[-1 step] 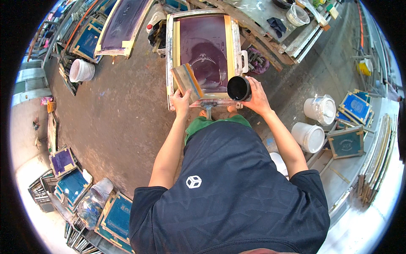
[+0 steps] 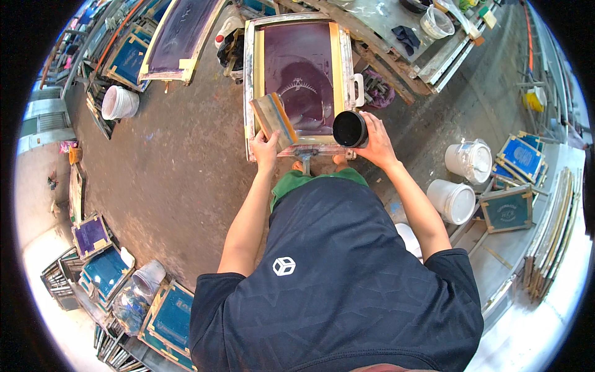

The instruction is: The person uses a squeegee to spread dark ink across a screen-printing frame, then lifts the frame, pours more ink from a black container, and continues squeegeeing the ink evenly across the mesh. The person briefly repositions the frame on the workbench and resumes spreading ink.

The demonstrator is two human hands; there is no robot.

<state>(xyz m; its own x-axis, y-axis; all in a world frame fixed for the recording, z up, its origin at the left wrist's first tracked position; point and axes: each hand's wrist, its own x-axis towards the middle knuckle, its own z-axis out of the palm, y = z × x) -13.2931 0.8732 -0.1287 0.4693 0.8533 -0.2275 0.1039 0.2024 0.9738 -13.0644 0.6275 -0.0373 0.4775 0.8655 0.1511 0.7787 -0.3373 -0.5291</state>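
A screen frame [image 2: 297,53] with a dark purple mesh, a pale printed-looking design near its middle and yellow tape down its sides sits in front of me on a metal stand. My left hand [image 2: 265,149] grips a squeegee [image 2: 268,116] with a wooden body and an orange edge, held tilted over the screen's lower left corner. Over the lower right corner, my right hand [image 2: 376,139] is wrapped round a black round container [image 2: 349,129], its dark top facing up toward me.
Screens [image 2: 183,31] lean at upper left beside a white bucket [image 2: 119,103]. A cluttered bench [image 2: 387,37] stands at upper right. Lidded buckets [image 2: 451,201] and stacked screens [image 2: 507,208] are on my right; more screens [image 2: 102,276] lie at lower left. Concrete floor [image 2: 155,173] surrounds me.
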